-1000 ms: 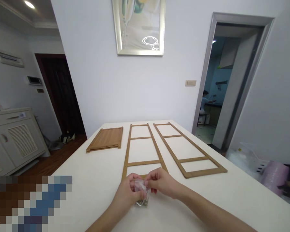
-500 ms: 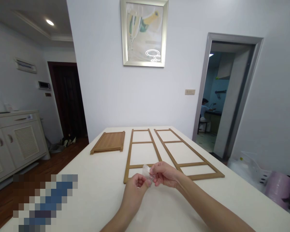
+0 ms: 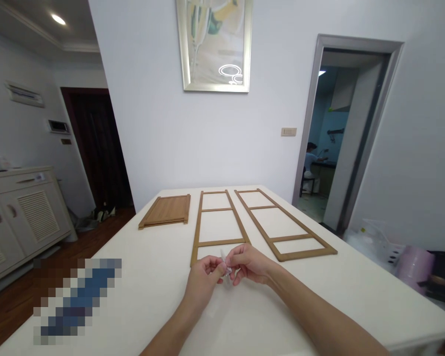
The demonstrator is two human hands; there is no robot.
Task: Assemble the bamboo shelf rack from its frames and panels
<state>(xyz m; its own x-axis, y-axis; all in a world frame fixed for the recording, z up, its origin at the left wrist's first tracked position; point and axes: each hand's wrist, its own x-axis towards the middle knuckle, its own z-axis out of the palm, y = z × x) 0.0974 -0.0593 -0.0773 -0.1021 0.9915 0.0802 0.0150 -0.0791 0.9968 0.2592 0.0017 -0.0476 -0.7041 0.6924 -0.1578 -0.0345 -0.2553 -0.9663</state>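
Note:
Between my two hands is a small clear plastic bag (image 3: 227, 271), pinched from both sides above the near part of the table. My left hand (image 3: 206, 277) grips its left edge between thumb and fingers. On the other side, my right hand (image 3: 249, 264) is closed on it too; what the bag contains is too small to make out. Just beyond the hands lies a wooden ladder-like frame (image 3: 219, 243), its near end partly covered by them. A second wooden frame (image 3: 291, 238) lies flat to its right. Farther left rests a stack of slatted wooden panels (image 3: 166, 210).
The white table (image 3: 141, 277) reaches to the wall. A blurred-out blue object (image 3: 85, 296) is at its left edge. On the right floor stand a pink roll (image 3: 415, 267) and a white basket (image 3: 383, 242). A person (image 3: 311, 158) sits beyond the doorway.
The view has shifted slightly, so the table and frames appear higher. My hands have drawn closer together on the plastic bag, which now shows narrower between them.

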